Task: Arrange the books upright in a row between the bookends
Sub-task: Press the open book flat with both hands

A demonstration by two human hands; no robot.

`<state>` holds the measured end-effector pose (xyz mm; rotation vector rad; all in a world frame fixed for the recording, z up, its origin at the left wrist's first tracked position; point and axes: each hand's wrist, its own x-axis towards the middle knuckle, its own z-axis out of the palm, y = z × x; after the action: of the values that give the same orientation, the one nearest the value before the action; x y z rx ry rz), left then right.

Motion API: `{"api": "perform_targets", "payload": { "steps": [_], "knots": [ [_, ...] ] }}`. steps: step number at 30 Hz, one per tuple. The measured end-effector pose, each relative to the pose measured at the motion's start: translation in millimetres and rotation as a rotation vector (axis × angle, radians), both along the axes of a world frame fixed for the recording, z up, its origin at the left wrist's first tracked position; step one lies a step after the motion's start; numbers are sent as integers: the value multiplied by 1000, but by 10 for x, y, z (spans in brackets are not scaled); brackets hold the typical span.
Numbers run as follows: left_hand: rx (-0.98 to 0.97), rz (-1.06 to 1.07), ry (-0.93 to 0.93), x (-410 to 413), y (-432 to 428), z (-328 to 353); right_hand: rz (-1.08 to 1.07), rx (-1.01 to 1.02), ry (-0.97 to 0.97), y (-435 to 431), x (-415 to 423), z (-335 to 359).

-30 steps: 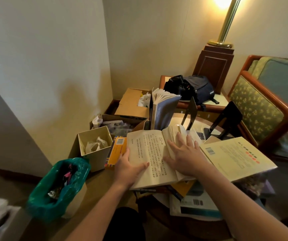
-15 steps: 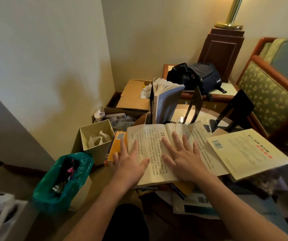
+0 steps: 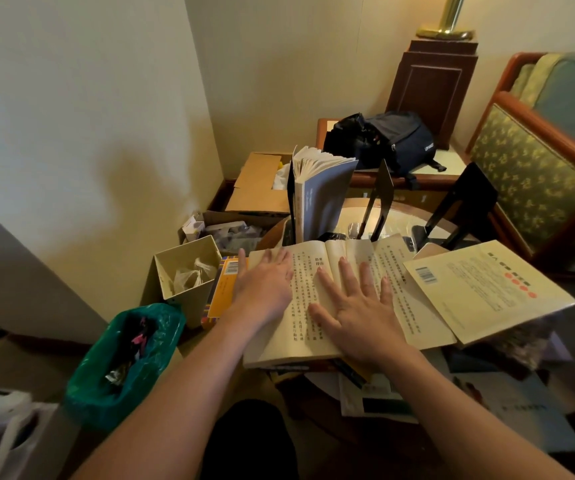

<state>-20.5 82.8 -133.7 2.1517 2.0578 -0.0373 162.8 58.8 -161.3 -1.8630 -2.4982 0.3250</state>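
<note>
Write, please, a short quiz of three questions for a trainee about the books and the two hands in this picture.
1. True or false: the open book stands upright.
2. What are the left hand and the right hand doing? A: they rest flat on the pages of the open book. B: they grip an orange book. C: they lift a bookend.
3. Fill in: the number of books standing upright is ___.
Key: 1 false, it lies open and flat. 2 A. 3 one, the blue book.
</note>
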Motion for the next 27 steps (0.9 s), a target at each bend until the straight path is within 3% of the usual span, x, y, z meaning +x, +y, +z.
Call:
{"api": "perform_targets", "payload": {
  "steps": [5,11,22,27],
  "knots": [
    [60,-81,41,92,-582,22,3,11,3,-3,3,6],
    [-30,-123,155,237,-1207,77,6,32,6,-20,2,-12],
    [22,15,53,167,-124,72,10,1,22,-12,10,9],
    [68,10,12,135,-247,11,13,4,28,-18,14,23]
  ]
}}
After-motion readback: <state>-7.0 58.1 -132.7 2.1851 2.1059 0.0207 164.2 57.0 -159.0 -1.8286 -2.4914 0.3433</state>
